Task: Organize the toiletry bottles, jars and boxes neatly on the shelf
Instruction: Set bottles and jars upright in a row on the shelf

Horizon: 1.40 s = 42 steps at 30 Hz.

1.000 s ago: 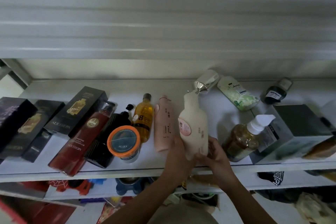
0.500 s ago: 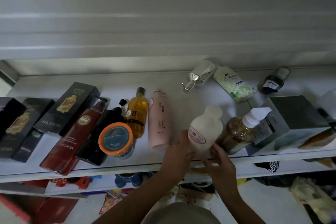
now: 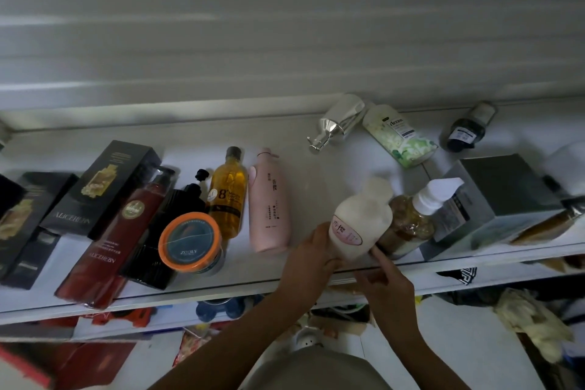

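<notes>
A cream bottle (image 3: 361, 218) with a pink oval label stands tilted at the front edge of the white shelf (image 3: 316, 174). My left hand (image 3: 308, 258) grips its lower left side. My right hand (image 3: 384, 282) touches the bottle's lower right with its index finger. Left of it lie a pink bottle (image 3: 269, 206), an amber bottle (image 3: 228, 196), an orange-lidded jar (image 3: 190, 239), a black pump bottle (image 3: 167, 225) and a red bottle (image 3: 117, 231). An amber pump bottle (image 3: 411, 222) leans just right of the cream one.
Black boxes (image 3: 101, 187) lie at the shelf's left end. A grey box (image 3: 493, 199) stands at the right. At the back lie a silver pump bottle (image 3: 342, 122), a green-white bottle (image 3: 400, 136) and a small dark bottle (image 3: 468, 130). Clutter fills the lower shelf.
The cream bottle has come down from upright in both hands to the shelf's front edge, beside the amber pump bottle. My right hand's hold loosened to a fingertip touch.
</notes>
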Tool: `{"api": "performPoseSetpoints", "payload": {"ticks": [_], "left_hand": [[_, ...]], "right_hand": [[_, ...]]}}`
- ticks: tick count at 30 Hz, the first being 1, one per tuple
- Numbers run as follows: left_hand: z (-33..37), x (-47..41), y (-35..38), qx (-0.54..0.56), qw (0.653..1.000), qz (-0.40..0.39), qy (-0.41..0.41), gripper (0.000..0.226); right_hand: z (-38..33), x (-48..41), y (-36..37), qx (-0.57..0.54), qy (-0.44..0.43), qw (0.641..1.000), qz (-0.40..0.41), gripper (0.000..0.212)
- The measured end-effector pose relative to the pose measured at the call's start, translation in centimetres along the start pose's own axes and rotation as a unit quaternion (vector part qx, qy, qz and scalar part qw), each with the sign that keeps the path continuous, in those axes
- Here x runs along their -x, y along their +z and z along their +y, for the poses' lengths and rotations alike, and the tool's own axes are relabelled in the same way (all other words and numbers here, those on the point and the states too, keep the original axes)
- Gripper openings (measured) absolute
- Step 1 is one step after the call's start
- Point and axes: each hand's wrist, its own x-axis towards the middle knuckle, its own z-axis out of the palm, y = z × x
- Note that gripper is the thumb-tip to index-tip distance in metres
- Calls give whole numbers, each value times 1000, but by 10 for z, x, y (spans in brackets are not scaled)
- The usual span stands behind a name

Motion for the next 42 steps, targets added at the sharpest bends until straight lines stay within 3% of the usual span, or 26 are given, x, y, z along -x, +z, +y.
{"api": "performPoseSetpoints", "payload": {"ticks": [15,21,24,27,29,34,37,42], "left_hand": [[-6,3,0,26,1000,-15,1,60],[-7,8,-9,-28,999,-18,39,53],[-17,26,-20,-43,993,112,20,32],[-29,43,-32,-39,956,290,-2,22],[-33,43,-38,-14,945,323,-52,25],[-55,31,-42,40,963,215,-156,39],[-56,24,-49,86,962,198,-167,31],[-51,15,-64,199,941,162,-220,19]], "right_hand": [[0,3,-8,57,-8,998,-13,55],[-1,9,4,-34,67,997,27,45],[1,16,10,-54,99,993,36,26],[-7,22,19,-43,109,988,-99,15],[-21,24,32,-40,90,981,-169,18],[-60,5,74,-101,111,975,-163,19],[-74,-21,97,-124,131,972,-153,37],[-76,-38,108,-180,162,957,-162,23]]}}
